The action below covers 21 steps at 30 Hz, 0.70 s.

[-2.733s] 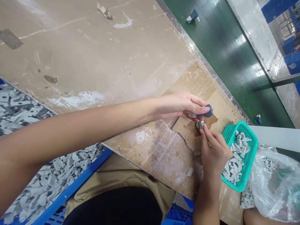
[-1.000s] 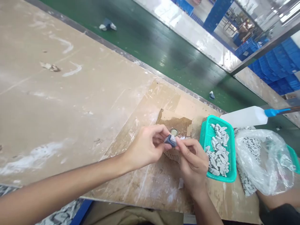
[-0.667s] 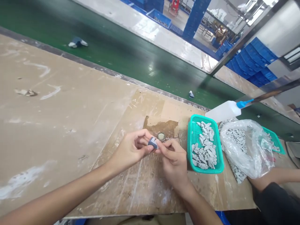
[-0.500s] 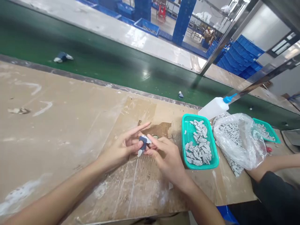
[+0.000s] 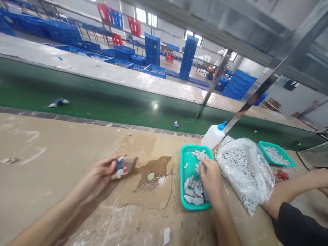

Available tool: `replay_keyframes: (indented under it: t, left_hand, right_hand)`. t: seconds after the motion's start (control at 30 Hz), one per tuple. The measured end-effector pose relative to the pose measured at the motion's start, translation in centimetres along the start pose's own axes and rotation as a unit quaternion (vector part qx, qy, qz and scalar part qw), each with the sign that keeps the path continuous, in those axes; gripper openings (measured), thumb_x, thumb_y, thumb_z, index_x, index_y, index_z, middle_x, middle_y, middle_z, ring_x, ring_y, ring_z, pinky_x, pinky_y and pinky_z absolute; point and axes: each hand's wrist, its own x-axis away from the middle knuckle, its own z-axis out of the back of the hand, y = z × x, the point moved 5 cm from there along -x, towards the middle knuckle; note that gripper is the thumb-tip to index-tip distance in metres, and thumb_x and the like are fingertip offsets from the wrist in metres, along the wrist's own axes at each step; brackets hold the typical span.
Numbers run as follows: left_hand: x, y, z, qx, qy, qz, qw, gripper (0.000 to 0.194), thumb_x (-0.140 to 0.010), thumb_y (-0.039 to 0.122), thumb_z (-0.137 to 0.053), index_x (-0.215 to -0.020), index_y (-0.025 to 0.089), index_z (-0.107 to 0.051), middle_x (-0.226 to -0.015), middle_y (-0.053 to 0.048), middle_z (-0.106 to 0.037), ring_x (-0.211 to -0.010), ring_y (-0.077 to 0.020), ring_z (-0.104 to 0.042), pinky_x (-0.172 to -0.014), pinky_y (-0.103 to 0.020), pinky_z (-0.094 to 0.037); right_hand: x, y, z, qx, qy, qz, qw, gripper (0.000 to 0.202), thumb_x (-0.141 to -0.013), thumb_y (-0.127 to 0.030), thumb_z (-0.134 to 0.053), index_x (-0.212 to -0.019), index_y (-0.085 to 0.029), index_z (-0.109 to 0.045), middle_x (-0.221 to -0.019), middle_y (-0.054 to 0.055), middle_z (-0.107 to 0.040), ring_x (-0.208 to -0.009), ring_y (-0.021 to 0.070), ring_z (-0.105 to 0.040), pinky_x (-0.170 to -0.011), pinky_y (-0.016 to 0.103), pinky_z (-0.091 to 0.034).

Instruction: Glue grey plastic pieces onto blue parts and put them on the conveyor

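My left hand [image 5: 106,171] grips a small dark-blue and white figure [image 5: 119,167] between thumb and fingers, above the left edge of a cardboard piece. The hand hides part of its shape. My right hand [image 5: 211,172] reaches into a green basket [image 5: 183,184] that holds several flat grey-white pieces [image 5: 196,191]. Its thumb and fingers come together among those pieces, and whatever is between the fingertips is hidden. On the stained cardboard [image 5: 162,194], between my hands, lies a small round cap [image 5: 150,176].
A white squeeze bottle [image 5: 213,136] with a blue nozzle stands behind the basket. To the right are a clear bag of pieces [image 5: 243,171], another green basket [image 5: 290,163] and a co-worker's forearm [image 5: 294,188]. Small blue-white figures [image 5: 58,102] lie on the green belt [image 5: 128,114].
My hands have parted. The right let go of the blue-white figure and moved right into the green basket; the left moved left, still holding the figure. The camera view has tilted up.
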Motion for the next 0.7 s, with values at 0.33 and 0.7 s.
replay_keyframes:
  t: [0.33,0.7]
  left_hand:
    - [-7.0,7.6,-6.5,-0.353,0.019,-0.189,0.916,0.07,-0.072,0.051,-0.076,-0.125,0.012,-0.054,-0.105,-0.011,-0.074,-0.09,-0.0223,-0.07,-0.078,-0.028,-0.055]
    - [-11.1,11.5,-12.7,-0.601,0.09,-0.271,0.747,0.081,-0.095,0.043,-0.039,-0.134,-0.026,-0.021,-0.139,-0.047,-0.035,-0.138,-0.0531,-0.03,-0.106,-0.06,-0.029]
  right_hand:
    - [1.5,-1.0,-1.1,0.132,-0.044,-0.057,0.989,0.029,-0.078,-0.006,-0.06,-0.107,-0.01,-0.067,-0.11,0.016,-0.064,-0.104,0.0343,-0.059,-0.09,0.046,-0.05]
    - [1.0,-1.9,-1.4,0.162,-0.065,-0.056,0.983,0.039,-0.079,0.006,-0.044,-0.103,-0.013,-0.068,-0.108,0.015,-0.068,-0.103,0.0322,-0.064,-0.087,0.043,-0.054]
